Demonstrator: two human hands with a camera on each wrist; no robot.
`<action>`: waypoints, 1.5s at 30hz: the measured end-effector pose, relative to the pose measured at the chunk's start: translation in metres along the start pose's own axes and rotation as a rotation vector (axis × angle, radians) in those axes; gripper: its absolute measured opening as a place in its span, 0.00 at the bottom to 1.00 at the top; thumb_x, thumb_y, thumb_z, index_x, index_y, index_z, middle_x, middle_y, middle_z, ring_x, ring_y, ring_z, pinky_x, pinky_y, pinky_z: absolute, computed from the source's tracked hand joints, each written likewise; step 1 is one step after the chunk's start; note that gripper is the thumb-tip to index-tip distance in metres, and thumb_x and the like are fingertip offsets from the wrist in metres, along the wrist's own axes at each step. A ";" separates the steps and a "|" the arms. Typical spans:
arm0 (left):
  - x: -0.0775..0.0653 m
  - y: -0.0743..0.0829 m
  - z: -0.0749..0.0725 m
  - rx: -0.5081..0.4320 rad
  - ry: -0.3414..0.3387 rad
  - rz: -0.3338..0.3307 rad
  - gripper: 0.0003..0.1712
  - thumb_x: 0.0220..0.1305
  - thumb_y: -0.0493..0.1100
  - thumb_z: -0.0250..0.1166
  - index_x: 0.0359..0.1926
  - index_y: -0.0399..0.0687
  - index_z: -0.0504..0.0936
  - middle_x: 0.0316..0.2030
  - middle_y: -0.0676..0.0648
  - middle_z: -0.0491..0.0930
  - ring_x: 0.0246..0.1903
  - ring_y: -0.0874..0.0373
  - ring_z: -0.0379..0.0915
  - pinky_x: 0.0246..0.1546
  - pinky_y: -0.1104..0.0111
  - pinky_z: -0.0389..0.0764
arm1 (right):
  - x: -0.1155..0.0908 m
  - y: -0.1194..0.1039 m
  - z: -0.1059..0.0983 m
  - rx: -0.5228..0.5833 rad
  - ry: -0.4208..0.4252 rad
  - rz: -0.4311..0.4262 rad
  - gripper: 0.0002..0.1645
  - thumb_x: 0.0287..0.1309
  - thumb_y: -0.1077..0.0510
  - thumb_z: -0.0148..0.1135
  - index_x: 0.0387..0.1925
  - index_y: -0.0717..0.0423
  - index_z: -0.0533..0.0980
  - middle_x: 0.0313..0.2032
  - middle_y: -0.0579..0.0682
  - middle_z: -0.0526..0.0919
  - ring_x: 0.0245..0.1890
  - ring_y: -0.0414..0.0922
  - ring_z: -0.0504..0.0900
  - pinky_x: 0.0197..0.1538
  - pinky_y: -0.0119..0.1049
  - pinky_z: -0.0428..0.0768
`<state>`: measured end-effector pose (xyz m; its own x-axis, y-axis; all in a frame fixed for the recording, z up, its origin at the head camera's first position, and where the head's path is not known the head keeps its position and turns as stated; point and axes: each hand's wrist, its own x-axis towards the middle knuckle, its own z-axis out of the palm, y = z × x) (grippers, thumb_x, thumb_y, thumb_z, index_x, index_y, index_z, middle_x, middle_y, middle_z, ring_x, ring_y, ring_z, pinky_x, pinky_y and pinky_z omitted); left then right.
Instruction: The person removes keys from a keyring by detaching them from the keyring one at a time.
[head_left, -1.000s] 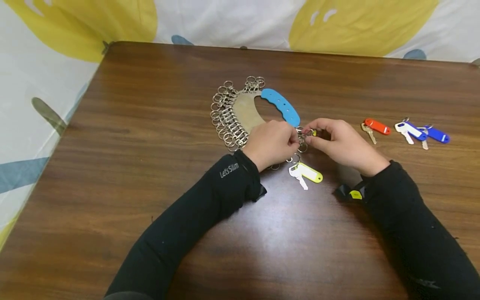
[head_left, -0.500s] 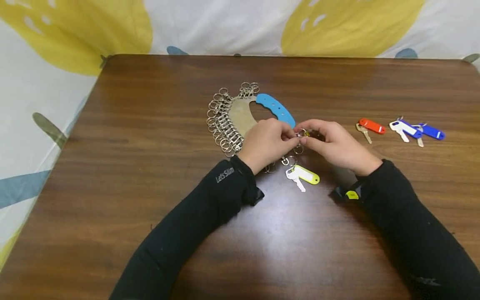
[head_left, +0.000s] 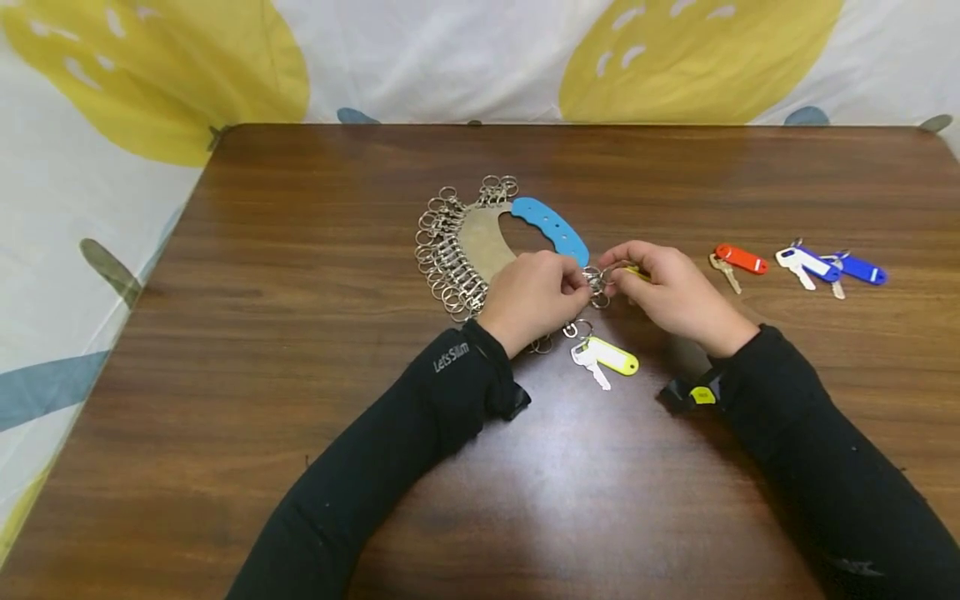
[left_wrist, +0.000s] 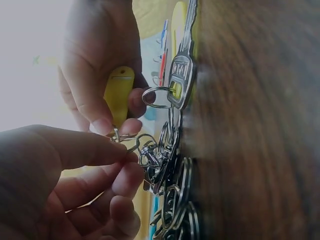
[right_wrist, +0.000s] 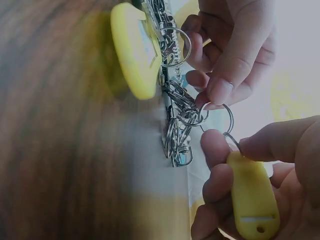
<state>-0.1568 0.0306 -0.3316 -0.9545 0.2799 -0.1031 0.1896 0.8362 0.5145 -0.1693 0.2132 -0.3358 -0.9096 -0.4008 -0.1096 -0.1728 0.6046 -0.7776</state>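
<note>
A crescent-shaped metal key holder (head_left: 480,240) with a blue grip (head_left: 553,227) lies on the table, fringed with split rings on small clasps. Its near edge is partly hidden behind my left hand (head_left: 527,296), whose thumb and forefinger pinch a split ring (right_wrist: 230,119). Opposite it, my right hand (head_left: 671,287) holds a yellow key tag (right_wrist: 254,197) close to its own small ring. The two rings meet between the fingertips; whether they are linked, I cannot tell. Just below the hands, another yellow key tag (head_left: 615,356) and a silver key (head_left: 591,362) lie beside the holder's rings.
Towards the right of the table lie a red key tag (head_left: 742,258) with a brass-coloured key, and two blue key tags (head_left: 862,269) with keys, overlapping. A patterned cloth (head_left: 465,58) hangs along the far edge of the brown table (head_left: 225,358).
Half a second ago the fingertips of both hands were together; now they stand slightly apart, with the rings showing between them. The head view has tilted a little. The loose tags have stayed put.
</note>
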 end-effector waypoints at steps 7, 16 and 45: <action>-0.001 -0.001 0.001 -0.009 0.017 0.027 0.11 0.62 0.57 0.61 0.34 0.61 0.85 0.26 0.59 0.80 0.27 0.65 0.73 0.24 0.72 0.68 | -0.003 -0.001 -0.003 -0.024 -0.017 -0.037 0.15 0.67 0.57 0.51 0.50 0.58 0.78 0.38 0.55 0.83 0.31 0.36 0.75 0.34 0.26 0.72; -0.001 0.002 -0.001 -0.009 0.081 0.022 0.08 0.62 0.51 0.62 0.40 0.60 0.85 0.32 0.61 0.84 0.32 0.67 0.77 0.28 0.72 0.72 | -0.003 -0.001 -0.001 0.022 -0.032 -0.110 0.15 0.67 0.56 0.52 0.50 0.58 0.78 0.37 0.55 0.85 0.33 0.38 0.77 0.36 0.24 0.73; -0.002 0.000 -0.002 -0.035 0.133 -0.026 0.10 0.69 0.50 0.56 0.45 0.59 0.81 0.40 0.58 0.84 0.36 0.65 0.78 0.33 0.69 0.75 | -0.002 0.002 0.003 -0.070 0.141 -0.067 0.12 0.60 0.55 0.62 0.43 0.54 0.78 0.23 0.51 0.80 0.22 0.42 0.77 0.24 0.30 0.69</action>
<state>-0.1549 0.0294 -0.3298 -0.9814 0.1917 -0.0041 0.1588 0.8245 0.5432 -0.1667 0.2127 -0.3387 -0.9384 -0.3439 0.0331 -0.2562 0.6285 -0.7344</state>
